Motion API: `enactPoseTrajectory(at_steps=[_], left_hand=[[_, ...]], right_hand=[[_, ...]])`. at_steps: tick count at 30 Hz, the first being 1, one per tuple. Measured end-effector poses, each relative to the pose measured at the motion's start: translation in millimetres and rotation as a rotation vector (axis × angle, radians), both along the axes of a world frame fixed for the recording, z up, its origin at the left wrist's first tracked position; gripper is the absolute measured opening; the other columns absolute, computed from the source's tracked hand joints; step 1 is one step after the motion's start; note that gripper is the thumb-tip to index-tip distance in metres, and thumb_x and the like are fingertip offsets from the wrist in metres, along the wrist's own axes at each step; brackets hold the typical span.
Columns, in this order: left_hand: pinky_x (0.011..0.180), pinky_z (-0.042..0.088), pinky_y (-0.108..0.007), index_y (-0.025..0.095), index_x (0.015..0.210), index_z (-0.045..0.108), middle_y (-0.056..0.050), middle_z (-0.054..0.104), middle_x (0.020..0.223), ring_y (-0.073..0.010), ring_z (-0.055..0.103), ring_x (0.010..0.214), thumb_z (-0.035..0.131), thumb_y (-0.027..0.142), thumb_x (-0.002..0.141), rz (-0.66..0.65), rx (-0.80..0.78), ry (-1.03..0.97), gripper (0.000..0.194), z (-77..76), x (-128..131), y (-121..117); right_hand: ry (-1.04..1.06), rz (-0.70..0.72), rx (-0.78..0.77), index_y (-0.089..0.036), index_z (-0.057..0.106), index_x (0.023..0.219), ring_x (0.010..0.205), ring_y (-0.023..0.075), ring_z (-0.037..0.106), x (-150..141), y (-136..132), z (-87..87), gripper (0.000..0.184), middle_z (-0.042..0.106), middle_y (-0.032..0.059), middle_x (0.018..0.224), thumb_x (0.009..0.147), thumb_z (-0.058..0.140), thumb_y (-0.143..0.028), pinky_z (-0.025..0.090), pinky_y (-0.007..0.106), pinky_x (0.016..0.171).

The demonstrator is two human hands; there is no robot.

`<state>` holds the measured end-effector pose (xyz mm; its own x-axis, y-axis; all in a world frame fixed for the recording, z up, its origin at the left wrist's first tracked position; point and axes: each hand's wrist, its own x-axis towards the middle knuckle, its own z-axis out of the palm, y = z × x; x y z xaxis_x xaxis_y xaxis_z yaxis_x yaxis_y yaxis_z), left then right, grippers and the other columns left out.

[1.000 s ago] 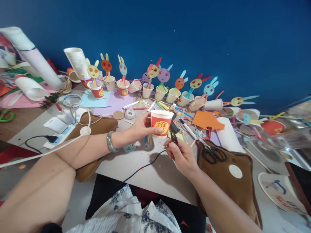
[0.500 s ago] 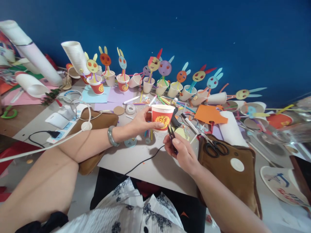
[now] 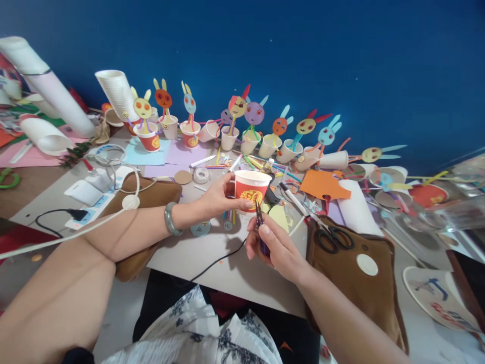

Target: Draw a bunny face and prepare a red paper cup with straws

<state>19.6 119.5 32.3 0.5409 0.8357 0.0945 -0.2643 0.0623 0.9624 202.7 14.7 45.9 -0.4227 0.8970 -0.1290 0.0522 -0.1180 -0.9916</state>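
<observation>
A red and white paper cup point(image 3: 252, 187) with a yellow print is held upright above the table. My left hand point(image 3: 220, 194) is closed around its left side, thumb across the front. In my right hand point(image 3: 275, 245), closed around the purple handles, is a pair of small snips point(image 3: 259, 215). Their dark pointed blades aim up at the lower front of the cup, close to the print; whether they touch it I cannot tell. Below the cup lie a round blue paper piece point(image 3: 200, 229) and a small "Hi" tag point(image 3: 227, 225).
Paper cups with rabbit-faced figures point(image 3: 254, 114) line the blue wall. A power strip point(image 3: 94, 202) with cables lies on the left. Black scissors point(image 3: 335, 237) rest on a brown cushion point(image 3: 352, 288) at the right. Orange paper point(image 3: 322, 186) and pens lie behind the cup.
The snips have turned more upright, and their blades look closer together. My right hand has shifted slightly left. The left hand still holds the cup, and the whole view has shifted a little.
</observation>
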Motion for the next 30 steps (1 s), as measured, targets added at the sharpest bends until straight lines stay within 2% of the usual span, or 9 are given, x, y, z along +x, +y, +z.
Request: enactPoseTrajectory(at_steps=[8, 23, 30], left_hand=[[0.082, 0.059, -0.036, 0.017, 0.116, 0.055, -0.011, 0.072, 0.109, -0.0243, 0.072, 0.098, 0.095, 0.036, 0.063, 0.017, -0.005, 0.017, 0.069, -0.1, 0.5, -0.8], [0.086, 0.06, -0.04, 0.017, 0.118, 0.053, -0.013, 0.073, 0.112, -0.0273, 0.072, 0.103, 0.095, 0.035, 0.061, 0.0, -0.008, 0.028, 0.074, 3.1, -0.1, -1.9], [0.085, 0.059, -0.038, 0.017, 0.118, 0.053, -0.013, 0.071, 0.114, -0.0259, 0.07, 0.103, 0.094, 0.035, 0.062, -0.011, 0.019, 0.048, 0.071, 1.6, -1.4, -1.1]], right_hand=[[-0.01, -0.051, -0.05, -0.023, 0.047, 0.094, 0.037, 0.0055, 0.033, -3.3, 3.5, -1.9, 0.047, 0.064, -0.0035, 0.063, 0.094, 0.046, -0.07, 0.019, 0.02, 0.035], [-0.019, -0.083, -0.018, -0.022, 0.048, 0.09, 0.036, 0.0046, 0.035, -4.7, 5.7, -4.6, 0.049, 0.063, -0.0038, 0.064, 0.093, 0.047, -0.071, 0.022, 0.02, 0.035], [-0.018, -0.087, 0.001, -0.022, 0.048, 0.088, 0.035, 0.0053, 0.035, -3.6, 6.0, -6.5, 0.049, 0.063, -0.0031, 0.065, 0.094, 0.047, -0.071, 0.022, 0.021, 0.035]])
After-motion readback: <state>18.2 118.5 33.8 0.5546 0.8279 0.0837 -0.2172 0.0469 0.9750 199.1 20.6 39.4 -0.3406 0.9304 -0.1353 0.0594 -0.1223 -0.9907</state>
